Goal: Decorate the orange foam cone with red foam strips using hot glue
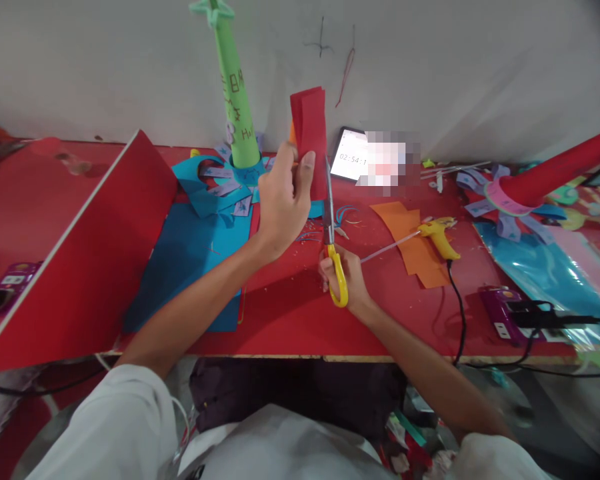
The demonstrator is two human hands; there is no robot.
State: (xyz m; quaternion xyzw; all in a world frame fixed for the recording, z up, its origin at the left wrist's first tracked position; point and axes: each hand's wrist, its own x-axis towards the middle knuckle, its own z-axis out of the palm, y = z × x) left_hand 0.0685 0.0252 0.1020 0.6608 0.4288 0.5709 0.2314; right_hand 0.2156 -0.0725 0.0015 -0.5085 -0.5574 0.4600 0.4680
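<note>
My left hand (283, 200) is closed on a folded piece of red paper (310, 130), held upright above the red table (290, 313). My right hand (343, 273) grips yellow-handled scissors (333, 247); their blades point up along the right edge of the red paper. Whether the blades are cutting into the paper is not clear.
A tall green paper cone (235, 93) stands on blue sheets (195, 253) behind my left hand. A large red sheet (75, 260) lies at left. A yellow glue gun (440, 237) rests on orange paper (415, 247); a phone (353, 155) leans behind. A purple power strip (505, 313) and red cone (555, 173) sit right.
</note>
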